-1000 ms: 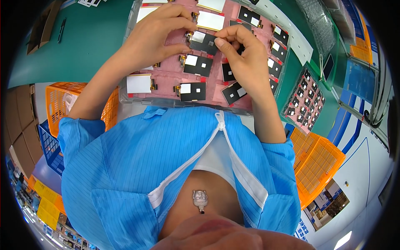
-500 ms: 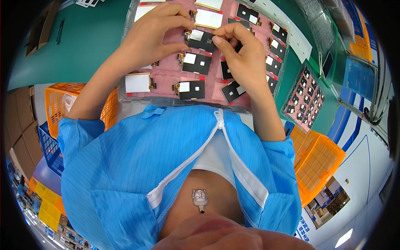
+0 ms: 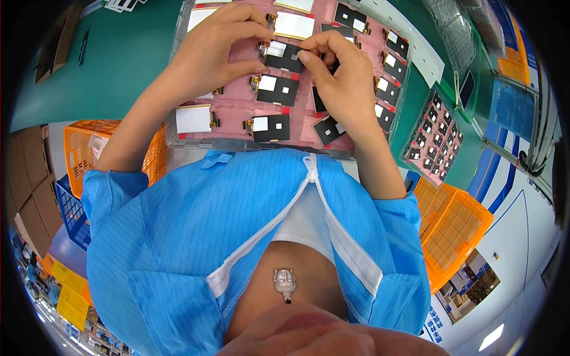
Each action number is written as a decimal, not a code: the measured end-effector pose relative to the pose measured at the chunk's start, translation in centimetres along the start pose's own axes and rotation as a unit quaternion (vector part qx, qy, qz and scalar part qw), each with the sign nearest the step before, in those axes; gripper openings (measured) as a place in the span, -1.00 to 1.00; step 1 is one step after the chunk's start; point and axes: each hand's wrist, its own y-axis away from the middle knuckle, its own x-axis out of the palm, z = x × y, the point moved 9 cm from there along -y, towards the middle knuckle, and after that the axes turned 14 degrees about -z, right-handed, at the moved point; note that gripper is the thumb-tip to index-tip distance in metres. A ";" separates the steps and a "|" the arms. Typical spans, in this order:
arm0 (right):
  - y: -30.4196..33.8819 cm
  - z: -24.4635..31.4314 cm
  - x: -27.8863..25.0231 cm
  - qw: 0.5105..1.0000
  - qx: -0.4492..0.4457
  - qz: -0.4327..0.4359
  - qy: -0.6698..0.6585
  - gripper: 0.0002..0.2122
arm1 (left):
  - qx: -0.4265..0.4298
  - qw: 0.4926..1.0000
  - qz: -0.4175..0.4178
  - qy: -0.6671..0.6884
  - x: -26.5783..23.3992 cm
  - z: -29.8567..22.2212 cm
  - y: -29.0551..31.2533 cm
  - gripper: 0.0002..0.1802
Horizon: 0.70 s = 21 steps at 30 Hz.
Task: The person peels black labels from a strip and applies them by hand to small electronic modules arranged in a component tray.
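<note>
A small display module [image 3: 284, 57] with a black back, a white patch and a short connector tail lies on pink foam [image 3: 234, 132]. My right hand [image 3: 350, 80] pinches its right edge between thumb and index finger; the other fingers curl beneath. Around the module's left end, my left hand [image 3: 214, 53] is spread, with index finger and thumb apart near the tail. Whether those fingertips touch it, I cannot tell. Several like modules surround it, among them one black-backed module [image 3: 276, 90] just nearer and a white-faced module [image 3: 294, 25] just beyond. My right hand partly covers others.
A clear plastic tray [image 3: 237, 144] holds the foam on a green table [image 3: 127, 77]. A second, loaded pink tray [image 3: 433, 139] lies at the right. A pen [image 3: 84, 47] rests at the far left. Orange crates [image 3: 454, 231] stand at both sides, below the table.
The tray with its modules sits very slightly farther left. My right thumb and index finger have shifted a little left along with the module; the left hand is almost unmoved.
</note>
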 end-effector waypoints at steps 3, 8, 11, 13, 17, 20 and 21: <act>0.1 0.6 -0.1 0.999 -0.035 -0.010 0.023 -0.92 | -0.006 1.000 0.005 0.001 0.0 0.0 0.1 -0.50; 0.6 1.3 -0.2 0.994 -0.091 -0.029 0.058 -0.89 | -0.001 1.000 -0.002 -0.008 0.0 0.1 0.3 -0.50; 1.0 2.5 0.1 0.974 -0.172 -0.037 0.139 -0.82 | 0.011 0.999 -0.019 -0.024 0.1 0.2 0.4 -0.51; 0.6 3.6 -0.4 0.968 -0.176 -0.060 0.168 -0.79 | 0.009 0.999 -0.031 -0.036 -0.1 0.2 0.3 -0.53; 0.2 3.3 -1.3 0.959 -0.185 -0.089 0.193 -0.76 | 0.000 0.997 -0.061 -0.048 -0.8 -0.6 -0.3 -0.51; 0.3 3.4 -0.9 0.954 -0.210 -0.069 0.202 -0.83 | 0.051 0.997 -0.030 -0.056 -0.7 -1.5 -1.2 -0.51; 0.2 3.4 -1.1 0.957 -0.206 -0.065 0.193 -0.84 | 0.041 0.997 -0.027 -0.055 -0.7 -1.2 -1.1 -0.51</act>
